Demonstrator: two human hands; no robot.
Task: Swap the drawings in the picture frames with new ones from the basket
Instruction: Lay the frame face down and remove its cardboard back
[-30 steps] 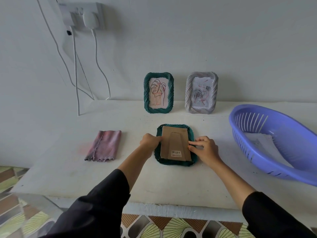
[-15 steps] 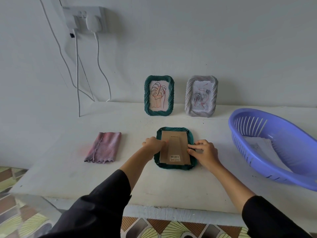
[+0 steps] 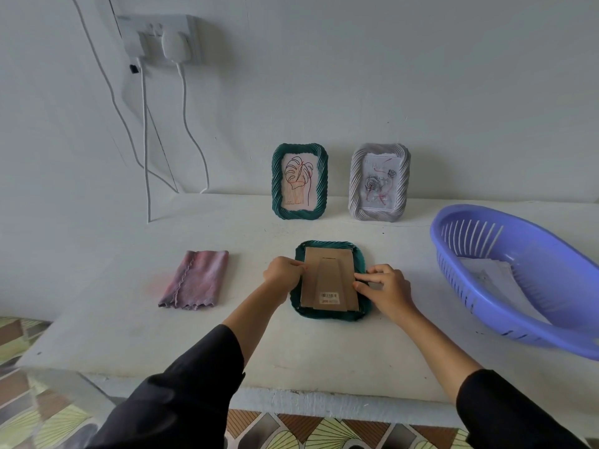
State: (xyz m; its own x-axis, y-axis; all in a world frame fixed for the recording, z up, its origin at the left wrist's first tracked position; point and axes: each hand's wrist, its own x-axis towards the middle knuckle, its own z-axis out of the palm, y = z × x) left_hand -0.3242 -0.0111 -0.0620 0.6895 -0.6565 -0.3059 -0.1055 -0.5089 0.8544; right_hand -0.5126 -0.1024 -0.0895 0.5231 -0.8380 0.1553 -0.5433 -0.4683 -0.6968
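Both hands work at a green frame [image 3: 328, 315] lying face down on the desk [image 3: 129, 322], its cardboard backing [image 3: 327, 277] turned up. The left hand [image 3: 283, 273], fingers curled, grips the backing's left edge; the right hand [image 3: 385, 290] pinches its right edge. Beyond the hands two frames lean at the wall: a standing green frame [image 3: 299, 181] with a leaf drawing, and a grey frame [image 3: 379, 183] just beside it. Left of the left hand lies a pink cloth [image 3: 196, 280]; right of the right hand sits a purple basket [image 3: 470, 296] holding paper sheets [image 3: 492, 277].

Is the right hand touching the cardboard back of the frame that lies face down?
Touching. The head view shows the right hand with its fingertips lying on the right edge of the cardboard back, with no gap between them.
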